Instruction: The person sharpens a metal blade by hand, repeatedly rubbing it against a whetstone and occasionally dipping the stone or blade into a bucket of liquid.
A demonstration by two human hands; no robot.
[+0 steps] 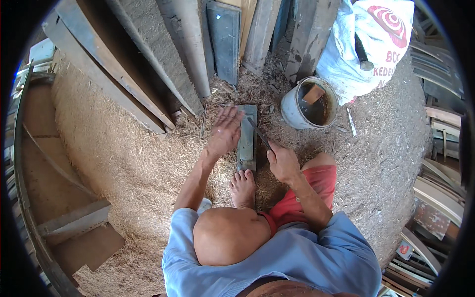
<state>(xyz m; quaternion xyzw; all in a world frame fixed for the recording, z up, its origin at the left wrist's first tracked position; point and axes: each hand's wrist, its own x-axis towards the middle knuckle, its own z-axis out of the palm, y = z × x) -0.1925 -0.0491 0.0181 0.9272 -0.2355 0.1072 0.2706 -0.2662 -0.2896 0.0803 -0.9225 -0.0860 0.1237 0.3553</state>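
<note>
From afar I see R hand [284,163] gripping tool [261,135], tip at 11 o'clock, over block [245,143] mid-view; L hand [225,132] flat, fingers extended, by block's 11 o'clock edge. Foot [242,188] at its 6 o'clock end, prob. bracing.

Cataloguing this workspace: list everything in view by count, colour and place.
oblong block: 1, grey-green, centre
narrow tool: 1, dark, tip over oblong block
bucket: 1, whitish, right of oblong block
chunk: 1, orange-brown, in bucket
sack: 1, white and red, upper right
bar: 1, dark, by sack
strip: 1, white, right of bucket
boards: several, grey-brown, standing, top and upper left
long pieces: many, mixed colours, right edge
panels: several, brown, left edge
shavings: countless, straw-coloured, across ground
shirt: 1, blue, bottom
shorts: 1 pair, red, right leg
knees: 2, bare, beside shorts
foot: 1, bare, below oblong block
left grip: 1, bare, open at oblong block's left edge
right grip: 1, bare, closed around narrow tool
</note>
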